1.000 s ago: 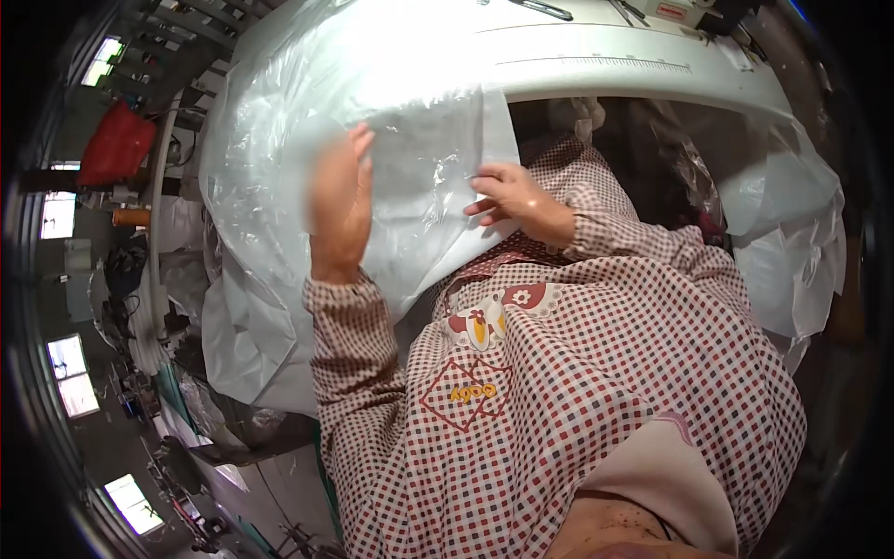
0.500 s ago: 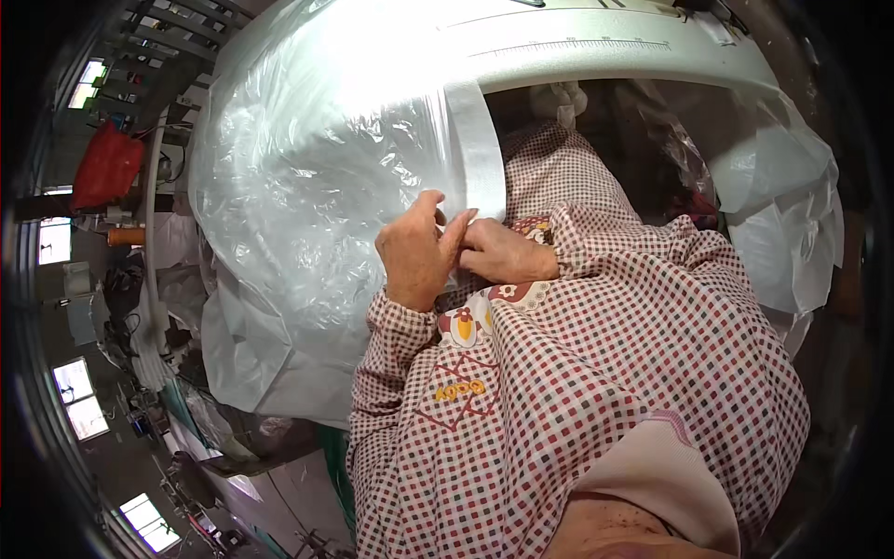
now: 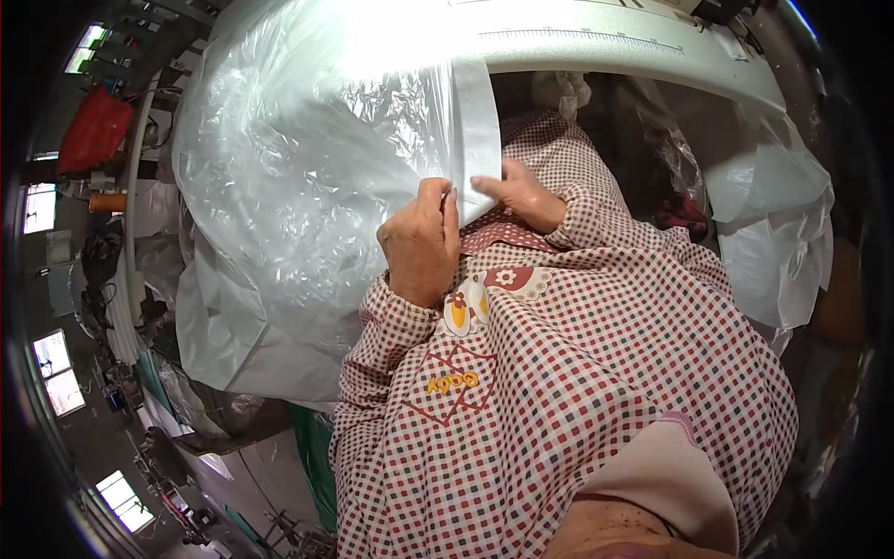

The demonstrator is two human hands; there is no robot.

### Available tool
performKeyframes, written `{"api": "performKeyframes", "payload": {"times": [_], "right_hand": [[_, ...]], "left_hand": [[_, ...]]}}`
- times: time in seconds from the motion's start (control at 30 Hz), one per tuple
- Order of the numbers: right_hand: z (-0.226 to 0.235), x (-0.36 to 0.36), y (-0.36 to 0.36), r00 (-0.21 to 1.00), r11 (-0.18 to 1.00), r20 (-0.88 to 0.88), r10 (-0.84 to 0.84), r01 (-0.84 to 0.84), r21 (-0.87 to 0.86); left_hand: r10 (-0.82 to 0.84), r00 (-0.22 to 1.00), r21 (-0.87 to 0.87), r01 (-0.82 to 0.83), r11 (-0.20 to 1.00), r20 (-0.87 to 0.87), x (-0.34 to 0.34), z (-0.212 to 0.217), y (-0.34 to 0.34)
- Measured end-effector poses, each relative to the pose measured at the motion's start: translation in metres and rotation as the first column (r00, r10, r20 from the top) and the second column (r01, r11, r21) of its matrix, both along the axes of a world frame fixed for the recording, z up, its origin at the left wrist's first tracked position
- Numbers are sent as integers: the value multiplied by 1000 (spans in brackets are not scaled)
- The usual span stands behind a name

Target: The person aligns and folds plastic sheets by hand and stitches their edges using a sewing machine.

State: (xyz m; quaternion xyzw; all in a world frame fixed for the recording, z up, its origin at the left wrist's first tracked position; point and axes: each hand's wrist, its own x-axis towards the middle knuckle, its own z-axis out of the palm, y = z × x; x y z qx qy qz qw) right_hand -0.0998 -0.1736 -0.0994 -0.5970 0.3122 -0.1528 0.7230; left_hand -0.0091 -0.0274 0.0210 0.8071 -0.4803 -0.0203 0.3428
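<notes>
A large, crinkled translucent plastic sheet (image 3: 289,205) is spread over the left of the work table, hanging down toward my lap. Along its right side runs a flat white strip (image 3: 479,116). My left hand (image 3: 419,242) pinches the plastic beside the strip's near end, thumb and forefinger pressed together. On the other side, my right hand (image 3: 526,197) grips the strip's near corner, its thumb on top and its other fingers partly hidden. A small gap separates the two hands.
The white table edge (image 3: 633,67) bears a printed ruler scale. Beneath it hangs a knotted pale bundle (image 3: 563,91). More white plastic sheeting (image 3: 778,224) drapes at the right. A red bag (image 3: 96,130) and an orange spool (image 3: 107,202) are at far left.
My hands, close together before, have moved apart. The right hand has shifted right and up, with its thumb now on the strip's corner. The left hand now pinches the plastic.
</notes>
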Motion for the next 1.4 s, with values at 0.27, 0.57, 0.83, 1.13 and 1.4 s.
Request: {"api": "performKeyframes", "payload": {"times": [0.27, 0.57, 0.83, 1.13, 1.4], "right_hand": [[56, -10, 29, 877, 622, 133, 461, -214, -753], [57, -10, 34, 769, 410, -2, 639, -343, -845], [73, -4, 38, 688, 175, -298, 661, -528, -831], [32, 27, -10, 919, 727, 82, 387, -249, -640], [14, 171, 94, 703, 430, -12, 711, -448, -783]], "left_hand": [[-58, 993, -48, 53, 997, -100, 9, 2, 1], [-120, 961, -72, 105, 992, -250, 10, 8, 11], [-96, 982, 44, 104, 994, -161, 11, 8, 19], [90, 995, 151, -94, 984, 36, 21, 20, 40], [-135, 816, 267, -25, 963, 562, 30, 106, 23]]}}
